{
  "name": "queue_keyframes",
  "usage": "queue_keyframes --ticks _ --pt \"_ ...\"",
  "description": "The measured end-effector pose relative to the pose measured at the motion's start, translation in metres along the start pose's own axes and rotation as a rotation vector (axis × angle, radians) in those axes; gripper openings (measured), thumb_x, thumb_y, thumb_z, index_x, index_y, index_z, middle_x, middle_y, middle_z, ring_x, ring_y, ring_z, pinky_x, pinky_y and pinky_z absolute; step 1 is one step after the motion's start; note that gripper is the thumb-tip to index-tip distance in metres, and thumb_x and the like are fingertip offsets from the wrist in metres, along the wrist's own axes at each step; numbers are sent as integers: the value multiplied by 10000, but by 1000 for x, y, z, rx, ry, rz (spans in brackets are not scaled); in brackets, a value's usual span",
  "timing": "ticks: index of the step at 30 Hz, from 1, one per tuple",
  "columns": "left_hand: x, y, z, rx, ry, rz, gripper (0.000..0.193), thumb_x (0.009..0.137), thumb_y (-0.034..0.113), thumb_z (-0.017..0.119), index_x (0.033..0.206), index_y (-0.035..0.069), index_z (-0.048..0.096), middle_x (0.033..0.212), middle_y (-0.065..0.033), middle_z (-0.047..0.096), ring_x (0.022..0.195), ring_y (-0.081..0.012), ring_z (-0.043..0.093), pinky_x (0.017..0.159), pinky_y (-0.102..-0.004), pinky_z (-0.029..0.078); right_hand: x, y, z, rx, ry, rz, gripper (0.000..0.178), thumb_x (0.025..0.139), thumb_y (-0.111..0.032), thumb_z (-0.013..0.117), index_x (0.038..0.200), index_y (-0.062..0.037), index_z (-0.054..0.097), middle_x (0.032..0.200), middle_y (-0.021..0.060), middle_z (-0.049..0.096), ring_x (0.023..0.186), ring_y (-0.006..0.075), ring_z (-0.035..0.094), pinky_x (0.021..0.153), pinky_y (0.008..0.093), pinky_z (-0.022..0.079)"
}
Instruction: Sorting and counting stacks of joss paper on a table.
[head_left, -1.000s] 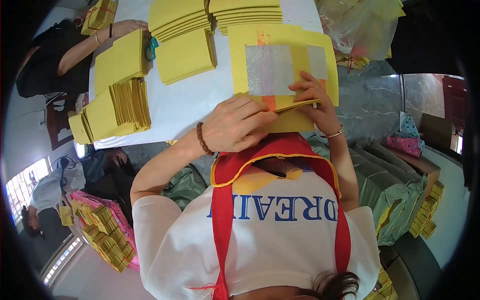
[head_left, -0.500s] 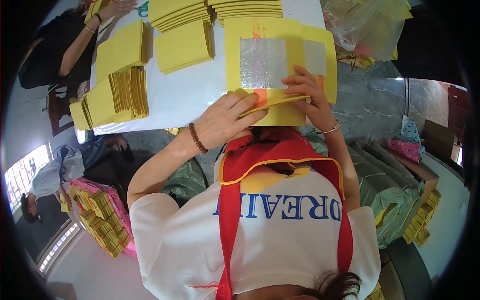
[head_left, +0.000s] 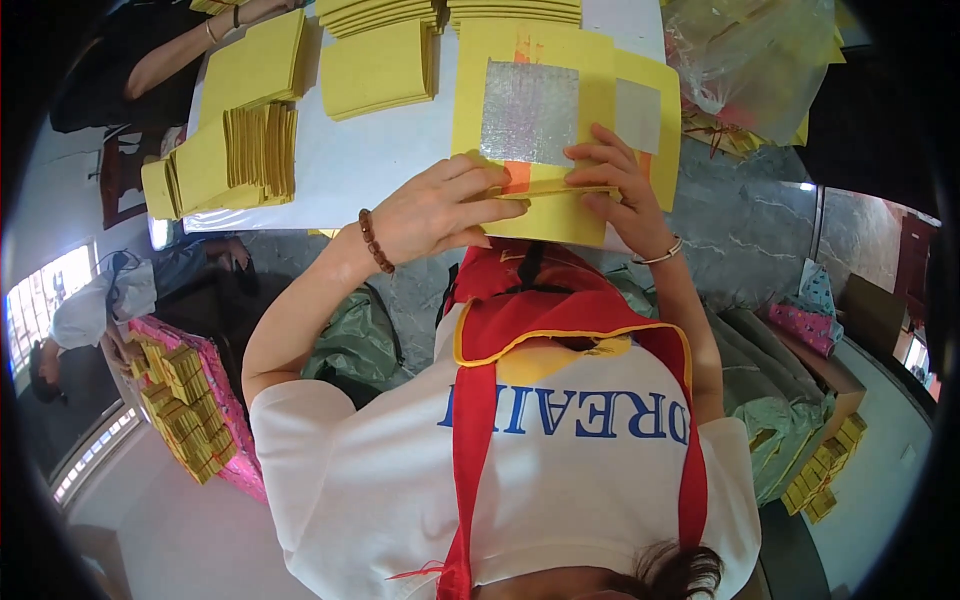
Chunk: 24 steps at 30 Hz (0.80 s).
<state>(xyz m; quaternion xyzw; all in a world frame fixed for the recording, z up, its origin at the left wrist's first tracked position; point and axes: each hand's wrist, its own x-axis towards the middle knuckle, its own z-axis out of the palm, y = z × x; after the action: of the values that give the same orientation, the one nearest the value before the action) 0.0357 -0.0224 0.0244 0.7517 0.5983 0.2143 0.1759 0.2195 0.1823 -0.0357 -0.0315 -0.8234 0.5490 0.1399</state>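
A yellow sheet of joss paper (head_left: 590,95) with a silver foil square and an orange stripe lies before me at the table's near edge. Its near part is bent up into a narrow fold. My left hand (head_left: 435,205) grips the left end of this fold, thumb below and fingers above. At the right end, my right hand (head_left: 625,195) pinches the fold between thumb and fingers, its upper fingers resting by the foil. Under the sheet, more joss paper (head_left: 660,75) with a foil square sticks out to the right.
Folded yellow paper stacks (head_left: 378,70) stand across the white table (head_left: 350,165), with a fanned bundle (head_left: 260,148) at left. A clear plastic bag (head_left: 745,60) sits at the far right. Another person's arm (head_left: 185,55) reaches in at the far left. Green wrapped bales (head_left: 765,370) stand right of me.
The table and its stacks have shifted slightly upward in view. The fold now lies more level between my hands, and my left hand has moved a little left along it.
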Motion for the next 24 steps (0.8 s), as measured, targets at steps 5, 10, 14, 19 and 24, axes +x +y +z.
queue_keyframes --ticks 5,10,14,19,24 --pt "0 -8 -2 -37 27 49 335 727 130 669 1050 72 599 1172 -125 534 985 -279 551 832 -368 473 0 4 -2 18 -11 -21 211 782 -105 663 992 -95 674 1231 27 553 1335 272 288 1084 392 252" --pt "5 -4 -5 -46 169 41 141 800 59 595 937 37 567 1161 -133 554 881 -255 590 731 -343 503 -4 12 -5 134 -23 -72 295 786 -140 671 1071 -70 639 1258 43 536 1351 271 256 1088 394 238" --pt "5 -6 0 -260 231 -236 173 810 78 593 960 43 515 1084 -131 592 823 -292 596 649 -344 503 -3 -4 2 243 40 110 293 826 -163 616 1110 -88 617 1244 68 549 1365 279 230 1100 420 200" --pt "0 -13 1 -173 276 -59 270 816 90 596 1067 29 514 1126 -146 577 927 -312 572 775 -375 474 -7 15 6 186 94 51 249 806 -81 611 1055 -86 619 1174 86 596 1343 271 287 1105 421 200" --pt "-6 -37 10 33 365 -124 526 732 138 660 1236 83 520 1207 -132 522 1123 -311 465 904 -396 405 -5 19 7 212 102 -27 162 818 -56 590 974 -81 621 1138 96 617 1310 289 347 1103 426 206"
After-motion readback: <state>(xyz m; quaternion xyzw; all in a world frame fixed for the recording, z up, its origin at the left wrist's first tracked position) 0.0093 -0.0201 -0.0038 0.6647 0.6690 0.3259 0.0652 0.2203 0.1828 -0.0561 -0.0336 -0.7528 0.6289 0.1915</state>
